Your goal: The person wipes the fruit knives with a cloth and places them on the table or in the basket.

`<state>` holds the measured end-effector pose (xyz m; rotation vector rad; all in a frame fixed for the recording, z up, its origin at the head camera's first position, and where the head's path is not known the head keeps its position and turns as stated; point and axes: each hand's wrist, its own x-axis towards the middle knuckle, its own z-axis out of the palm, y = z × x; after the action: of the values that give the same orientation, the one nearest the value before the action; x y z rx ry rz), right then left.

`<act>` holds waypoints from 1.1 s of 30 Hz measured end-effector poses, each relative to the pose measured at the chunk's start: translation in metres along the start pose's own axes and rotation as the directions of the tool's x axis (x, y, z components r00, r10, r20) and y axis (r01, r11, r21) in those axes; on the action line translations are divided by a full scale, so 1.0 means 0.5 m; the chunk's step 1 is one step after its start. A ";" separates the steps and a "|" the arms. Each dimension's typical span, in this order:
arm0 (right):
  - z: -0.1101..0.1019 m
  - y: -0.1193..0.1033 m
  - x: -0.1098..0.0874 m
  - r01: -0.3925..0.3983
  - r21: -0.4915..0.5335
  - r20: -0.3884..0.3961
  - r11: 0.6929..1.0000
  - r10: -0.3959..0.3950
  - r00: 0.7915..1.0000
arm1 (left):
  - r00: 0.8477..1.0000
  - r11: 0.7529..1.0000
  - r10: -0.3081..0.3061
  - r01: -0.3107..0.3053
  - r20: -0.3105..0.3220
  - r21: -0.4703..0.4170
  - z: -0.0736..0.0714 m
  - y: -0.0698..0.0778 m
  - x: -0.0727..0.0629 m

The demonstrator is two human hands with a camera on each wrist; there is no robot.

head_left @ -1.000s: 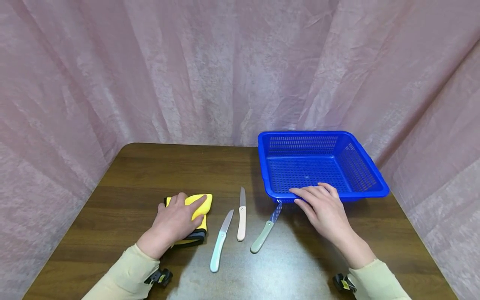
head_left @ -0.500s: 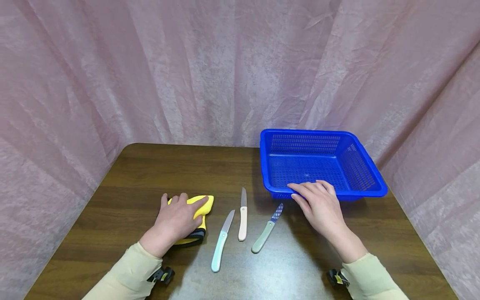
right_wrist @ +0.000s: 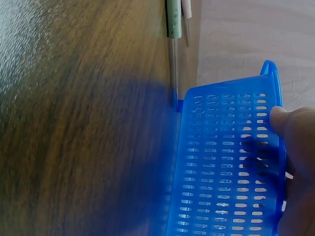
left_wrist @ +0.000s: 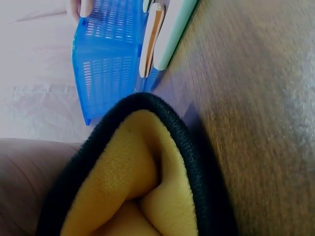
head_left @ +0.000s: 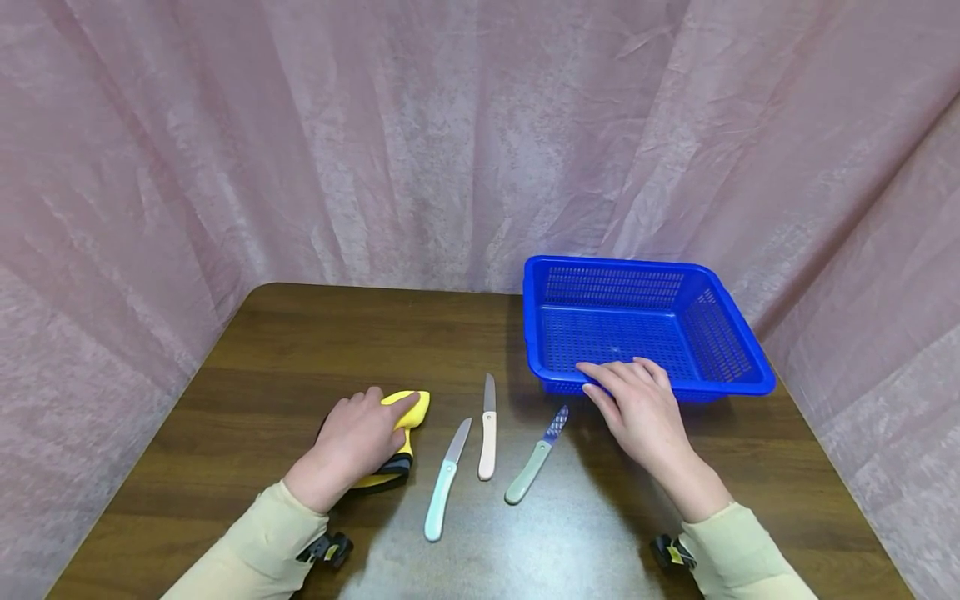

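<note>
My left hand (head_left: 348, 440) grips a yellow cloth (head_left: 411, 410) with dark edging, bunched on the table under the palm; its fingertips are partly hidden. In the left wrist view the cloth (left_wrist: 118, 172) bulges into a fold rimmed in black. At the right, my right hand (head_left: 641, 408) holds the near rim of a blue plastic basket (head_left: 538, 362), fingers over the inside and thumb outside, as the right wrist view shows at the basket wall (right_wrist: 216, 162). Between the hands lie three small knives: one light-blue-handled (head_left: 439, 500), one cream-handled (head_left: 487, 446), one green-handled (head_left: 528, 472).
The brown wooden table (head_left: 360, 333) ends at a pink curtain (head_left: 420, 150) behind it. All three blades point away from me. The green-handled knife's patterned tip lies close to the basket's near left corner. Camera straps sit on both wrists.
My left fingers have drawn in, bunching the cloth under the palm. The basket's near left corner has shifted slightly away, leaving the green-handled knife's tip uncovered. The knives lie as before.
</note>
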<state>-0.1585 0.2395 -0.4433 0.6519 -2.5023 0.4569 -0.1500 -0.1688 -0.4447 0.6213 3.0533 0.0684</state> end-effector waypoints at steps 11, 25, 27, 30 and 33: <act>-0.005 -0.002 0.004 -0.013 0.023 -0.032 1.000 0.014 0.999 | 0.995 0.996 0.013 -0.021 -0.094 -0.086 -0.006 -0.001 -0.001; -0.021 -0.028 -0.007 -0.006 0.015 -0.012 1.000 0.006 1.000 | 0.957 0.987 0.028 -0.072 -0.289 -0.143 -0.037 -0.004 0.011; -0.022 -0.031 -0.013 0.002 0.011 -0.025 1.000 -0.002 1.000 | 0.958 0.986 0.021 -0.068 -0.286 -0.154 -0.045 -0.003 0.015; -0.023 -0.038 -0.019 0.015 0.005 -0.040 1.000 -0.015 0.999 | 0.956 0.984 0.015 -0.066 -0.292 -0.166 -0.061 -0.002 0.019; -0.022 -0.047 -0.024 0.027 0.000 -0.046 1.000 -0.027 0.999 | 0.952 0.984 0.010 -0.065 -0.307 -0.167 -0.079 -0.003 0.020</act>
<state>-0.1329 0.2290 -0.4366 0.6675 -2.4473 0.4579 -0.1612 -0.1677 -0.4055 0.7173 3.2749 0.4733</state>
